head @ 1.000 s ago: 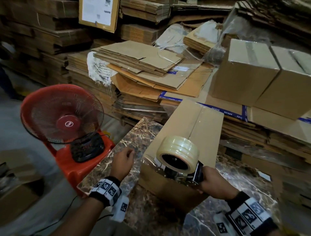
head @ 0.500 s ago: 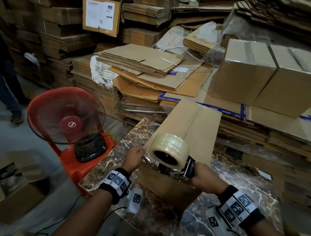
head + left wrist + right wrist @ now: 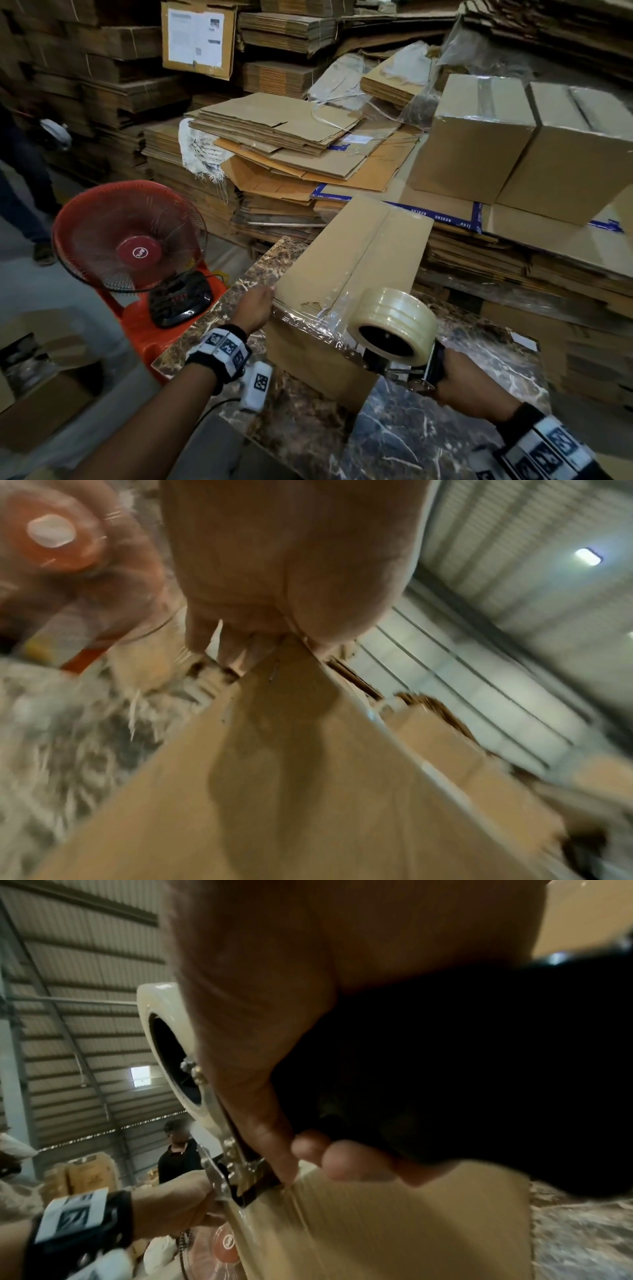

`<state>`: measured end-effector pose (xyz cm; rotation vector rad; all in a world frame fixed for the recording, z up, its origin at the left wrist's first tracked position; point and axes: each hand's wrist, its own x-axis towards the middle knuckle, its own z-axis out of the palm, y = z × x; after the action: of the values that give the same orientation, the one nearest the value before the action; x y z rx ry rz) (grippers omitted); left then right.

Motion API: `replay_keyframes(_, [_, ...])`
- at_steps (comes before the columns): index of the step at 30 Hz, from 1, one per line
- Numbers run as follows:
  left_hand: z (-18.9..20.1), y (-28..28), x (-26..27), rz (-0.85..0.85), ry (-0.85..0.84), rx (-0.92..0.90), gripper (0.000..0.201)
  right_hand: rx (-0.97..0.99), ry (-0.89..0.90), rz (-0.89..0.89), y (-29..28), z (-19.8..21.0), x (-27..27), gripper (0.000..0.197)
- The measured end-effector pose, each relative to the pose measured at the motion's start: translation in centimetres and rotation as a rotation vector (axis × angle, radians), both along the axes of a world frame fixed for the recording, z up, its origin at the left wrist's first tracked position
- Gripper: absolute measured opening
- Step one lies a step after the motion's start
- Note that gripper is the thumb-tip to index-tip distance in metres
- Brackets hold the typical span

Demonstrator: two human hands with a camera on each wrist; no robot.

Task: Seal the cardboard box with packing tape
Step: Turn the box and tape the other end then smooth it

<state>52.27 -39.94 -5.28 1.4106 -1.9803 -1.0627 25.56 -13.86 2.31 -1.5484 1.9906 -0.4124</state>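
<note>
A long cardboard box (image 3: 359,246) lies on the marble table (image 3: 428,438). Its top seam carries clear tape. My left hand (image 3: 255,308) grips the box's near left top corner, seen close in the left wrist view as the hand (image 3: 246,647) closes on the box edge (image 3: 308,777). My right hand (image 3: 462,380) grips the handle of the tape dispenser (image 3: 411,370) at the near right corner. The clear tape roll (image 3: 394,322) sits on it. Shiny tape stretches along the near top edge between both hands. In the right wrist view the roll (image 3: 164,1053) and the box side (image 3: 394,1218) show.
A red fan (image 3: 126,236) stands on a red stool (image 3: 144,325) left of the table. Stacks of flat cardboard (image 3: 291,137) and sealed boxes (image 3: 479,137) crowd the back and right. A person (image 3: 20,171) stands at far left.
My left hand rose from the table to the box's near left corner. The dispenser travelled right along the near edge, laying tape across it.
</note>
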Motion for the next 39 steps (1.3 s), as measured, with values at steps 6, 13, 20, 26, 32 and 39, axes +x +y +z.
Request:
replay_keyframes(6, [-0.5,6.0,-1.4,-0.353,-0.294,-0.710,0.056,-0.038,0.034,0.027,0.0,-0.9,-0.7,0.017])
replay_keyframes(13, [-3.2,9.0,-4.2,-0.580,-0.303,-0.805,0.057,-0.047,0.023,0.022,0.6,-1.9,-1.2,0.024])
replay_keyframes(20, [-4.3,8.5,-4.4,-0.556,-0.274,-0.838,0.055,-0.110,-0.087,-0.033,6.4,-2.2,-4.0,0.034])
replay_keyframes(26, [-5.1,8.3,-4.5,-0.538,-0.238,-0.850,0.050,-0.113,-0.060,-0.101,10.9,-6.0,-5.7,0.025])
replay_keyframes(32, [-5.0,8.5,-4.7,-0.515,-0.215,-0.862,0.049,-0.027,-0.040,-0.088,7.5,-7.2,-4.4,0.027])
replay_keyframes(39, [-4.8,8.4,-4.7,-0.533,-0.194,-0.817,0.049,0.176,-0.512,-0.499,6.3,-10.5,-6.2,0.028])
